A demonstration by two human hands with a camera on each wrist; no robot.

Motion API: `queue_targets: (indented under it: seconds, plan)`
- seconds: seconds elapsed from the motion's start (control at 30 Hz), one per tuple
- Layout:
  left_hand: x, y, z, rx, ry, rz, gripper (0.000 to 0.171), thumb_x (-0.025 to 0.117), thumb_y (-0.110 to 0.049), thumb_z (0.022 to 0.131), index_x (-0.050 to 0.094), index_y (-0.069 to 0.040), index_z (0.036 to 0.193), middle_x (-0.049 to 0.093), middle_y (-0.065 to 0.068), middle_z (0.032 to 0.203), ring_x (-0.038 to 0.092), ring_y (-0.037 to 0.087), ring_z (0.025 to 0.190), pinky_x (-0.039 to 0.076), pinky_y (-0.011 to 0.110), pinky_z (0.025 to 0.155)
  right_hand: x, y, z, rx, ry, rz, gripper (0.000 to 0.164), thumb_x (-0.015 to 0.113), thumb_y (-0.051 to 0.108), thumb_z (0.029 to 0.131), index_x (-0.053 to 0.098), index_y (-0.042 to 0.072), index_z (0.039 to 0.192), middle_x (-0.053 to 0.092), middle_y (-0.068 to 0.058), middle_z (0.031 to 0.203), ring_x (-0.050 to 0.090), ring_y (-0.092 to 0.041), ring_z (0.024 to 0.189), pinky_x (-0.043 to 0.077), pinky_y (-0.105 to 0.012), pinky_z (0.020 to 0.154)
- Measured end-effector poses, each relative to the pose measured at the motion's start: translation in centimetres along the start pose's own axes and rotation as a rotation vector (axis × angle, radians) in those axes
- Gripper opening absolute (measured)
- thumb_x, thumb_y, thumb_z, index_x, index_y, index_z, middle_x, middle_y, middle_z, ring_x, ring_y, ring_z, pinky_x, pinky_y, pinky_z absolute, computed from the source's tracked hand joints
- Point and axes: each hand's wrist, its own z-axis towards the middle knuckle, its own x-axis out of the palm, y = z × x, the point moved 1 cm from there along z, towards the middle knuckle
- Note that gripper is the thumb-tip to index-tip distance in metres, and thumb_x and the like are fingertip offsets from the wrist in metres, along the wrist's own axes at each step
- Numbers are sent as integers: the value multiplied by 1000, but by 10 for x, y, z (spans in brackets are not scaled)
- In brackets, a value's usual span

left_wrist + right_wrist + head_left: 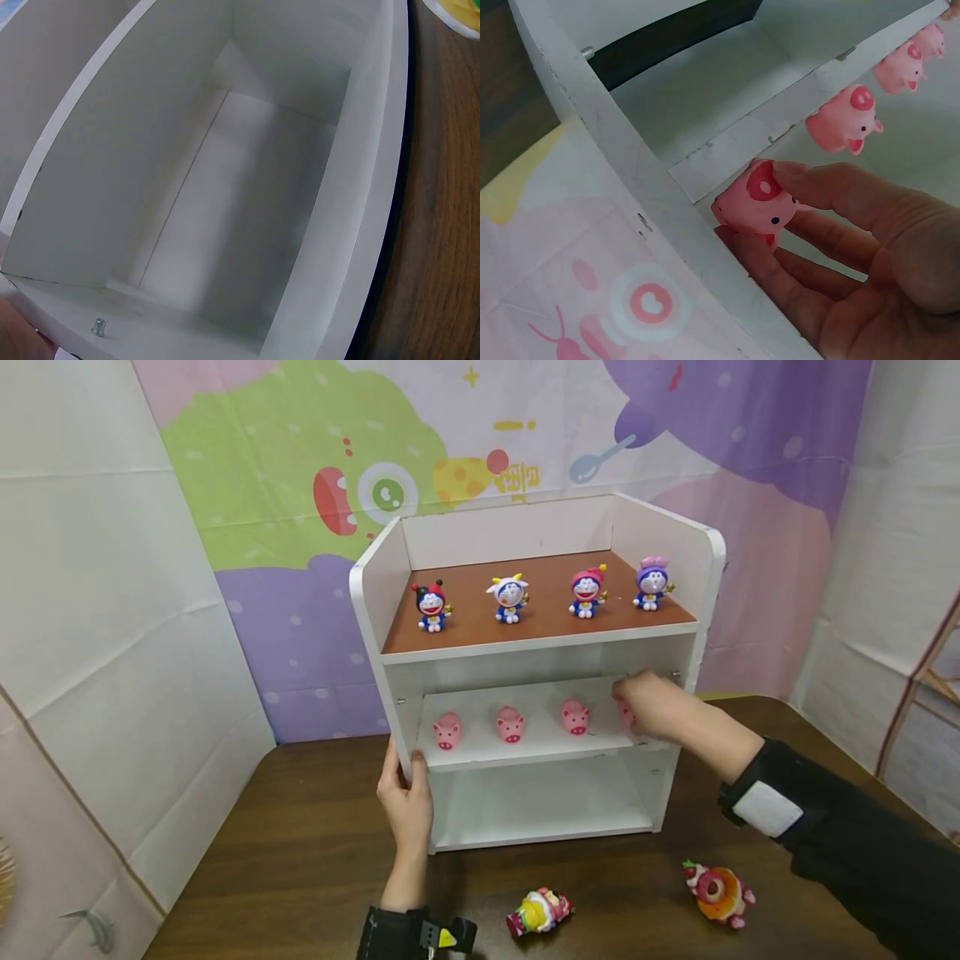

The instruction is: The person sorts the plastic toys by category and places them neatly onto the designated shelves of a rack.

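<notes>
My right hand reaches into the right end of the middle shelf. In the right wrist view its thumb and fingers pinch a pink pig figurine beside the side panel. Three more pig figurines stand in a row to its left: one nearest the hand, one in the middle and one at the left end. My left hand grips the front edge of the left side panel of the white shelf unit, thumb on one face and fingers on the other.
Several blue cat figurines in hats, one with a cow hat, line the brown top shelf. On the wooden table in front lie a yellow-and-red figurine and a figurine with an orange ring. A patterned cloth hangs behind.
</notes>
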Motion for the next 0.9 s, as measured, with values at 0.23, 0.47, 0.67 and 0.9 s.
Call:
queue_targets:
  seconds: [0.23,0.47,0.67,0.9]
  plan:
    - [0,1,0,6,-2,1,45,45,11,84,49,-5,126,54,15,119,50,25,103,43,20,79,1,-2,2,10,-12,-18,14,65,-9,65,56,-2,73,47,-3,60,44,-18,55,36,-28,49]
    - [0,1,0,4,-5,-3,46,45,11,83,50,-5,126,54,15,118,50,27,102,43,20,79,1,0,3,33,-3,-36,18,66,-9,66,58,-7,82,51,-7,64,46,-19,58,40,-31,52]
    - [0,1,0,-1,-2,-5,46,45,11,83,49,-4,126,54,15,119,50,27,102,43,20,79,2,2,0,35,-60,-53,27,65,-9,66,57,-11,92,54,-11,66,51,-21,59,45,-33,51]
    - [2,-19,-1,14,0,3,43,43,15,82,47,6,124,52,26,116,49,35,100,43,18,77,-1,9,-17,25,-186,-38,36,73,-3,66,57,-9,99,58,-14,74,56,-25,67,49,-37,58]
